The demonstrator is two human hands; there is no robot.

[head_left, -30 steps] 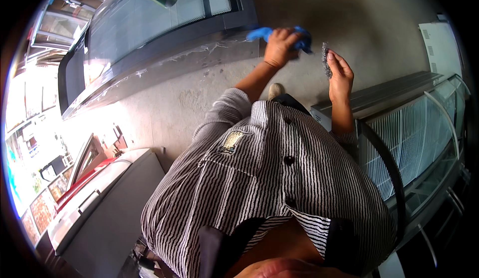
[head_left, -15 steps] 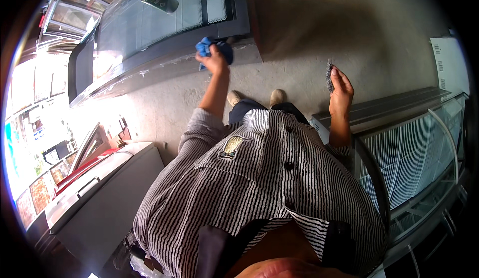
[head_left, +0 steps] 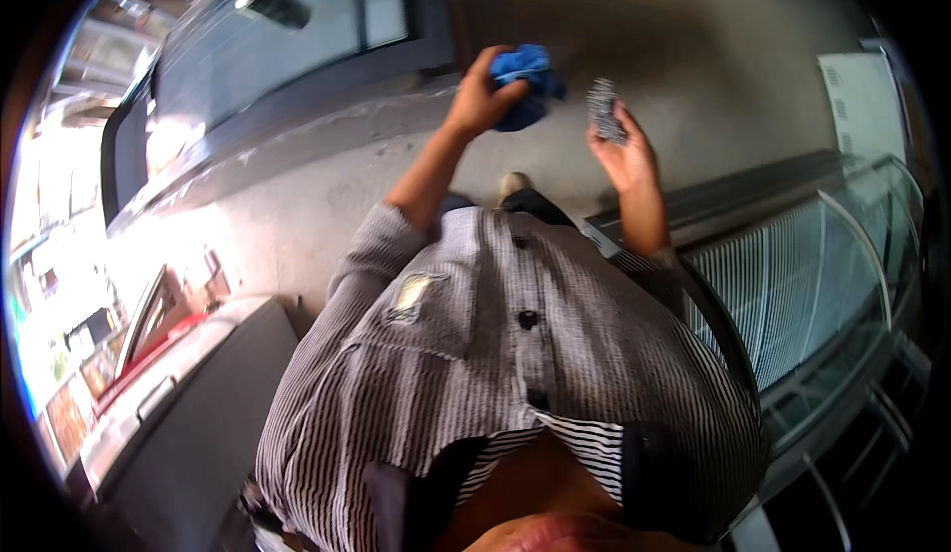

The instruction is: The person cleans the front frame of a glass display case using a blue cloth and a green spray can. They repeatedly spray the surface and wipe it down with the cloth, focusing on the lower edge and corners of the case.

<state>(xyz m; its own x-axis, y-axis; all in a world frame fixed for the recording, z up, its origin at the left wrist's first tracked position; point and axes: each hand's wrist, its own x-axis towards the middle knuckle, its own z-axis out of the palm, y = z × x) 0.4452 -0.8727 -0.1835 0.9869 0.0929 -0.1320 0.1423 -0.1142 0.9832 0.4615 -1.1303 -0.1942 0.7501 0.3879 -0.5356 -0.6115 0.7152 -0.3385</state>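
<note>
My left hand (head_left: 482, 99) is closed around a crumpled blue cloth (head_left: 527, 85), held out over the floor ahead of me. To its right, my right hand (head_left: 626, 151) grips a grey metal scouring pad (head_left: 605, 113) between thumb and fingers. A gap separates the two hands, and neither touches a surface. At the upper left a dark spray can (head_left: 271, 4) lies on its side on the glass panel of a dark-framed unit (head_left: 429, 45), out of reach of both hands in this view.
A white chest-like appliance with a red edge (head_left: 188, 394) stands at the lower left. On the right is a curved glass display case (head_left: 792, 285) with a white ribbed inside. A white panel (head_left: 860, 106) rises behind it. Concrete floor (head_left: 327, 191) runs between them.
My left hand with the blue cloth has moved right, away from the dark unit's edge. My right hand with the scouring pad has come left, and the whole view has shifted.
</note>
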